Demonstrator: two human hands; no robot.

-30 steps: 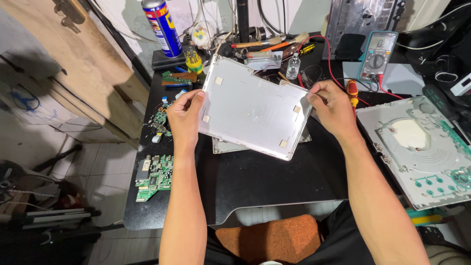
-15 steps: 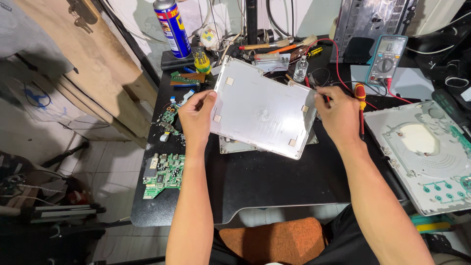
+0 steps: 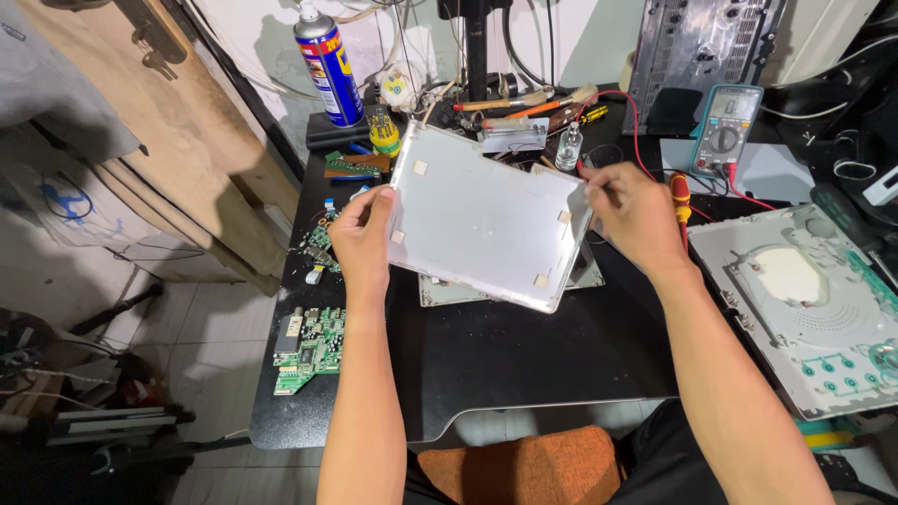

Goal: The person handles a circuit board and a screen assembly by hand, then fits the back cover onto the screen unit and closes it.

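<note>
Fingers (image 3: 379,201) of the left hand (image 3: 360,238) curled round the left edge of the pale metal panel (image 3: 482,220), thumb on its face, gripping firmly. Right hand (image 3: 636,215) closed on the panel's right edge, fingertips pinched at the rim; how much of the edge lies inside that grip cannot be told.

Head view: panel held up off the black surface (image 3: 505,365), tilted, far corner raised towards the clutter behind. Small square pads dotted over its face. Directly beneath the panel, a second flat plate (image 3: 449,292) lying on the surface, only its near edge showing. Left of the panel, green circuit boards (image 3: 309,351) near the surface edge; behind the panel, a blue spray can (image 3: 327,65), brushes and tools; right of it, a multimeter (image 3: 725,126) with red leads, a red-handled screwdriver (image 3: 680,192) just beside the right hand, and an opened grey chassis (image 3: 809,309).

Judged from this: panel already lifted free of whatever lies beneath and in hand for inspection or turning; not yet set down anywhere.

Against the earlier frames: same two-handed grip kept, panel swung a little more towards the left and tipped further, hands carried with it; surroundings unchanged apart from the camera's own shift.
</note>
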